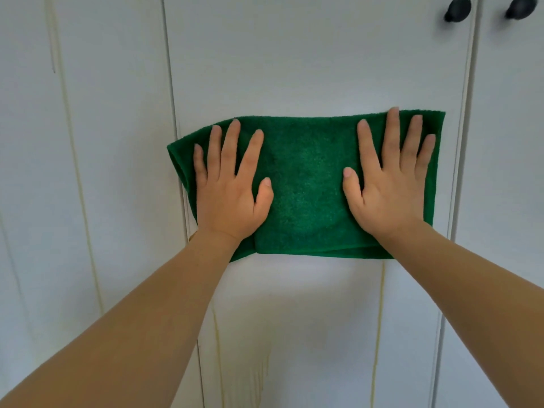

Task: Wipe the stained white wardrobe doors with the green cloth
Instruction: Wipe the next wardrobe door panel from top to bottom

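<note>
A green cloth (306, 184) lies spread flat against the middle white wardrobe door (309, 63). My left hand (229, 189) presses its left part with fingers apart, palm flat. My right hand (391, 184) presses its right part the same way. Neither hand curls around the cloth; both pin it to the door. Yellowish drip stains (378, 319) run down the door below the cloth, with another streak (217, 348) lower left.
Two black round knobs (457, 8) (521, 7) sit at the top right, one on each of two adjacent doors. The left door (88, 142) has faint yellowish vertical streaks along its panel edges. A further door (506, 142) stands to the right.
</note>
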Motion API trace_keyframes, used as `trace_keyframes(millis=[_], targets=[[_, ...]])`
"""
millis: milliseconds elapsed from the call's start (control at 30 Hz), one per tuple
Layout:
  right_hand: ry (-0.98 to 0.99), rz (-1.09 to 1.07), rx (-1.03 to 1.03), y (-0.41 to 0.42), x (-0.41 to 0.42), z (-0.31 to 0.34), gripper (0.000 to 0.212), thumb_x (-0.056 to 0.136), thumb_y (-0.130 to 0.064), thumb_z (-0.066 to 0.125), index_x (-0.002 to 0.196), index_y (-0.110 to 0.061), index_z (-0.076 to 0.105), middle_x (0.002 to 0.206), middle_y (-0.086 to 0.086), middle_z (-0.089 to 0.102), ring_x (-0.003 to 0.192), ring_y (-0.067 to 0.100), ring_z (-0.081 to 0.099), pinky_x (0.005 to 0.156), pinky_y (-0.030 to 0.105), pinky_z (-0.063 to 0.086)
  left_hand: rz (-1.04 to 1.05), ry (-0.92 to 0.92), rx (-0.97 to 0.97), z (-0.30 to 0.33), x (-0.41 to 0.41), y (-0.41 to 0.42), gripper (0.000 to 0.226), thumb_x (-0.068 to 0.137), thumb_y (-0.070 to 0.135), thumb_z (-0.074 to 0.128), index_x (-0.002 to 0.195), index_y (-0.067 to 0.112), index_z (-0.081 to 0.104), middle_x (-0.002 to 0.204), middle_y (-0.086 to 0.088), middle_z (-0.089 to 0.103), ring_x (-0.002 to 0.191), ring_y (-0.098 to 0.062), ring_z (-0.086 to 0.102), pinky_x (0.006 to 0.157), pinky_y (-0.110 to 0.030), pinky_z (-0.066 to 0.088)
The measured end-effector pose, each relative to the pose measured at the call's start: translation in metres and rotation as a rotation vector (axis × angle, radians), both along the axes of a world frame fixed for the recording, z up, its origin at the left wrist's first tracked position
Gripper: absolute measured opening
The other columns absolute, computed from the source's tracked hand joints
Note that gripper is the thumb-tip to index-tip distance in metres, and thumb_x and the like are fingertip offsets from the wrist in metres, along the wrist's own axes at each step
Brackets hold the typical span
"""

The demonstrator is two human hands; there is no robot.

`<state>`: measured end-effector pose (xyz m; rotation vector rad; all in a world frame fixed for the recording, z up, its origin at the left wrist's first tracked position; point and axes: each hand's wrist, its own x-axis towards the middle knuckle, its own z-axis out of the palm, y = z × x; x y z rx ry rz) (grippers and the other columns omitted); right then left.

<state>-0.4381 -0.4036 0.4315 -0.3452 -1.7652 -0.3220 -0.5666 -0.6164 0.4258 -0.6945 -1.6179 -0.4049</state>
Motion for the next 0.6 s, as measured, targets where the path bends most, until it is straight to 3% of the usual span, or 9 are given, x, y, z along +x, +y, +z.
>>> trace_keyframes(millis=[167,267,367,433,600], targets=[[-0.011,-0.003,-0.006,-0.005,-0.003,-0.011,0.069,0.097,-0.047,0.03,0.159,-0.021,0.014,0.164,0.018,0.005,0.149,0.044,0.001,0.12,0.06,0.001,0.02,-0.052,0.073,-0.021,0.001,0.003,0.07,0.093,0.041,0.044,0.159,0.024,0.028,0.166,-0.012,0.022,0.154,-0.038,0.014,0.123,-0.061,0.004],[-0.03,0.016,0.039,-0.014,-0.008,-0.027,0.069,0.097,-0.046,0.031,0.158,-0.019,0.017,0.164,0.018,0.009,0.149,0.045,0.004,0.119,0.061,0.001,0.01,-0.171,0.213,-0.084,0.01,0.014,0.07,0.091,0.039,0.044,0.158,0.023,0.029,0.166,-0.012,0.023,0.154,-0.037,0.015,0.123,-0.061,0.006],[-0.077,0.022,0.063,-0.029,-0.015,-0.056,0.07,0.096,-0.046,0.033,0.158,-0.018,0.019,0.163,0.018,0.011,0.148,0.045,0.006,0.119,0.061,0.0,0.042,-0.269,0.232,-0.138,0.017,0.02,0.074,0.088,0.039,0.042,0.158,0.021,0.026,0.164,-0.017,0.025,0.152,-0.041,0.017,0.121,-0.065,0.009],[-0.083,0.022,0.046,-0.034,-0.018,-0.072,0.07,0.095,-0.046,0.034,0.157,-0.018,0.019,0.163,0.018,0.011,0.149,0.044,0.007,0.119,0.06,0.0,0.05,-0.238,0.149,-0.137,0.014,0.013,0.076,0.086,0.041,0.043,0.157,0.019,0.025,0.163,-0.02,0.024,0.151,-0.044,0.016,0.12,-0.066,0.006],[-0.073,0.028,0.05,-0.033,-0.016,-0.075,0.069,0.097,-0.044,0.036,0.158,-0.017,0.018,0.163,0.019,0.01,0.149,0.045,0.007,0.119,0.062,0.001,0.011,0.148,-0.31,-0.074,-0.016,-0.034,0.076,0.084,0.043,0.054,0.154,0.02,0.038,0.162,-0.018,0.03,0.15,-0.043,0.022,0.12,-0.066,0.008]])
